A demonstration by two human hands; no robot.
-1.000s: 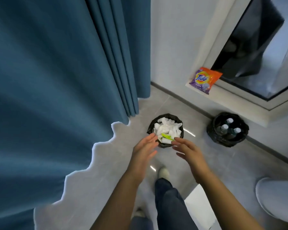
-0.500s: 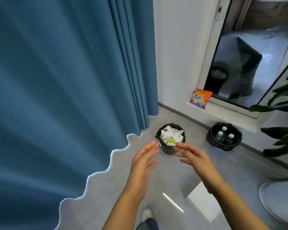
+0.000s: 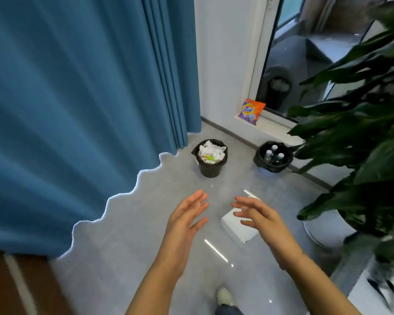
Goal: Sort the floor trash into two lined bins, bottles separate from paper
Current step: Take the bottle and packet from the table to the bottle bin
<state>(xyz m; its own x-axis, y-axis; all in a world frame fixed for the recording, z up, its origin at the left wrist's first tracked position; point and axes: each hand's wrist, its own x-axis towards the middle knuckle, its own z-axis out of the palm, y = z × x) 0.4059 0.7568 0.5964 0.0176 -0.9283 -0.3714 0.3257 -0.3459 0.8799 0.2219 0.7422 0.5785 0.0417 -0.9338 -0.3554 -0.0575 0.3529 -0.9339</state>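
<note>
Where the blue curtain [image 3: 77, 98] hangs in heavy folds, it fills everything left of and beyond the left hand, its scalloped hem lying on the grey floor [image 3: 123, 246]. To the right of the right hand a big-leaved dark green plant [image 3: 362, 133] crowds in, rising from a white pot [image 3: 323, 233] that stands just beside that hand's wrist. Beyond both hands, past the bins, a glass door [image 3: 305, 64] in a white frame closes off the corner.

Straight ahead of the left hand, well apart from it, the paper bin [image 3: 210, 169] stands upright with its black liner folded over the rim — it is heaped with crumpled white paper [image 3: 210, 151], and a scrap of green shows among it. Ahead of the right hand and a little to its right sits the bottle bin [image 3: 273, 165], also black-lined, with the white caps of three bottles [image 3: 274, 153] showing inside. The two bins stand apart, the bottle bin close to the skirting under the door.

A flat white box [image 3: 237, 228] lies on the floor under the fingers of the right hand, partly hidden by them. A small orange and purple Tide packet [image 3: 251, 111] leans on the door sill, far beyond the right hand.

The left hand [image 3: 184, 221] and the right hand [image 3: 262, 218] hover side by side over the floor, palms turned toward each other, fingers spread and straight — both bare of anything. Below the hands, the toe of a pale shoe [image 3: 223, 296] shows.
</note>
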